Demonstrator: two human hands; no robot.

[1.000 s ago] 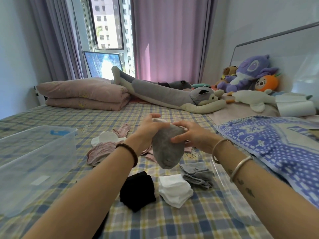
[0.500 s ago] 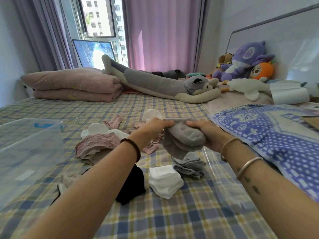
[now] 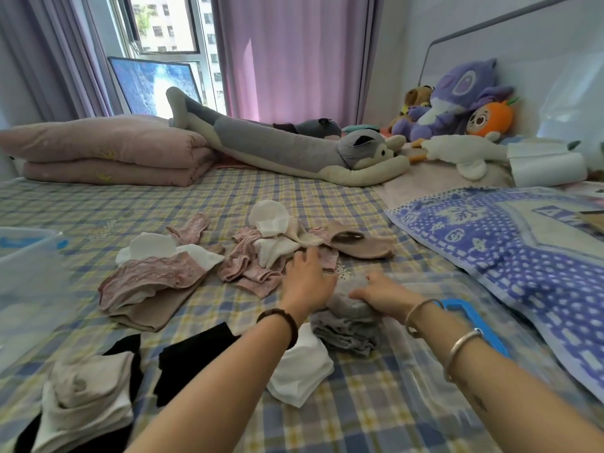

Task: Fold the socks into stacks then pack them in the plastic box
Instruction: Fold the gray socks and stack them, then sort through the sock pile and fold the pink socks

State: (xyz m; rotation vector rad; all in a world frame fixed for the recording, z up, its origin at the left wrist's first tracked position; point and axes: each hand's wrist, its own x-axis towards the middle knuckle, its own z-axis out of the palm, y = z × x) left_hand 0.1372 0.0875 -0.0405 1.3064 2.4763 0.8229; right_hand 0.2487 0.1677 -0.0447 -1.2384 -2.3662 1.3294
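Note:
My right hand [image 3: 384,294] holds a folded grey sock [image 3: 349,304] down on top of the grey sock stack [image 3: 346,335], fingers curled over it. Just left of it, my left hand [image 3: 307,277] is off the sock, its fingers spread flat, their tips at the edge of the loose pink and white socks [image 3: 264,256]. A folded white stack [image 3: 302,371], a black stack [image 3: 189,354] and a beige and white stack [image 3: 85,403] lie nearer to me. The clear plastic box [image 3: 29,289] stands at the left edge.
A second heap of pink and beige socks [image 3: 147,282] lies left of centre. The clear lid [image 3: 425,380] with a blue handle [image 3: 474,322] lies under my right forearm. A blue patterned blanket [image 3: 506,243], plush toys [image 3: 457,103] and folded pink bedding [image 3: 108,152] border the bed.
The grey sock came down from mid-air onto the grey stack. My left hand let go of it and moved forward to the loose socks. The camera tilted down.

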